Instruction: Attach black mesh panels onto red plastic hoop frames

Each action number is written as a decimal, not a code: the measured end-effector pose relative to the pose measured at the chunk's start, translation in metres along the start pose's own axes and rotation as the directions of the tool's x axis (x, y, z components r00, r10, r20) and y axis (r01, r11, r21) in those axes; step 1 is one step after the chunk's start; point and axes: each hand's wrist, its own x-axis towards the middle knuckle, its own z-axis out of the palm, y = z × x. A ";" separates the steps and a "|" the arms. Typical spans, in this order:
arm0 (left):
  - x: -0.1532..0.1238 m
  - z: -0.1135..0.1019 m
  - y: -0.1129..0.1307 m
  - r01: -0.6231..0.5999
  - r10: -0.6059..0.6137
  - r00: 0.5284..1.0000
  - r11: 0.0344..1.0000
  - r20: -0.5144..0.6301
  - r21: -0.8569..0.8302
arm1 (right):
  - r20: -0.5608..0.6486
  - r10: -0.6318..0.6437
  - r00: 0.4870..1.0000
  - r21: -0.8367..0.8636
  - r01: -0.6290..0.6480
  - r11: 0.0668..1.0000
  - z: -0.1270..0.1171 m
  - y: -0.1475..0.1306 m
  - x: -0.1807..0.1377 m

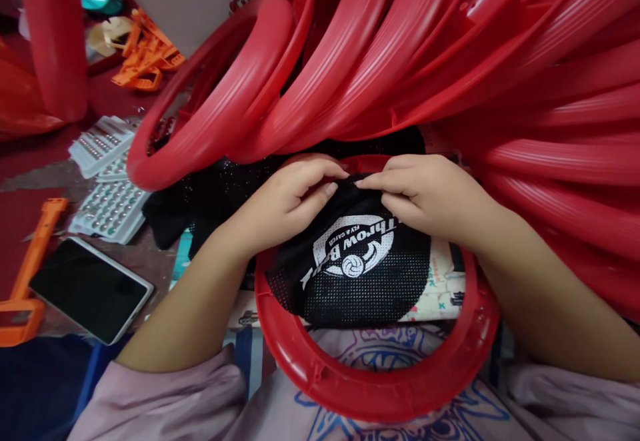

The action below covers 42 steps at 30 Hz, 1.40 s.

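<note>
Left hand (295, 194) and right hand (434, 191), equally near, pinch net (357, 298) at far edge of ring (380, 394), net's bulk toward shirt (170, 398).

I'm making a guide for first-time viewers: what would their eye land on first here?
Probably the crowd of big red rings sweeping across the top and right of the view. Next comes the white printed logo on the black mesh, front and centre, with the left hand and right hand at its far edge. Another red ring lies nearest the person, partly over the lap.
</note>
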 end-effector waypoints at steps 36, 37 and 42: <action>-0.001 -0.002 -0.005 -0.087 0.076 0.993 0.987 0.088 0.132 | -0.031 -0.050 0.998 -0.465 0.030 0.885 0.006 -0.005 -0.009; -0.001 -0.001 -0.005 -0.090 0.079 0.993 0.987 0.084 0.132 | -0.031 -0.056 0.998 -0.466 0.035 0.884 0.006 -0.004 -0.009; 0.000 -0.001 -0.005 -0.077 0.059 0.992 0.982 0.109 0.172 | -0.011 -0.037 0.999 -0.456 0.027 0.890 0.003 -0.005 -0.008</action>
